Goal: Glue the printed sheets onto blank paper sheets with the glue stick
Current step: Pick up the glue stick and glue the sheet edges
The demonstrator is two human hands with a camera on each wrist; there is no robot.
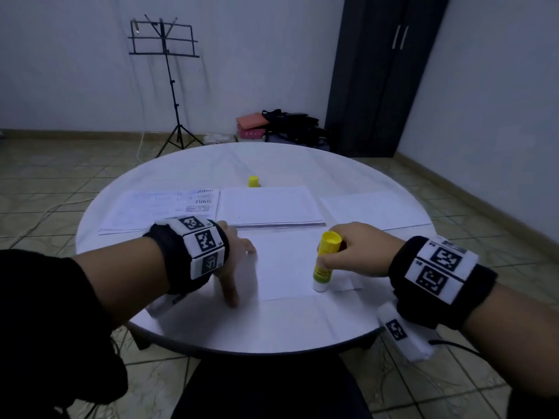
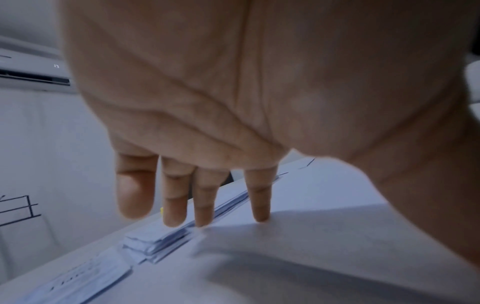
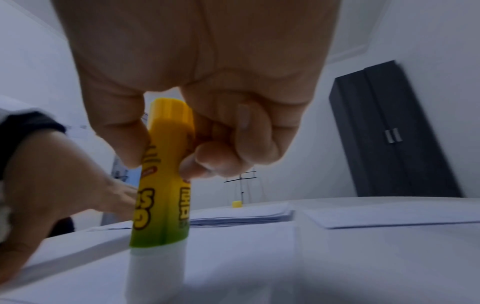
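Observation:
My right hand (image 1: 348,255) grips a yellow glue stick (image 1: 325,261) upside down, its white glue end pressed on a white sheet (image 1: 287,267) in front of me. In the right wrist view thumb and fingers pinch the glue stick (image 3: 163,174) near its yellow base. My left hand (image 1: 239,261) lies flat with straight fingers on the sheet's left edge, thumb pointing toward me. In the left wrist view its fingertips (image 2: 261,216) touch the paper. The yellow cap (image 1: 253,181) stands alone at the far middle of the table.
A round white table (image 1: 211,328) carries a printed stack (image 1: 157,210) at the left, a blank stack (image 1: 269,207) in the middle and a single sheet (image 1: 375,210) at the right. Beyond stand a music stand (image 1: 169,86), bags (image 1: 287,125) and a dark cupboard (image 1: 384,77).

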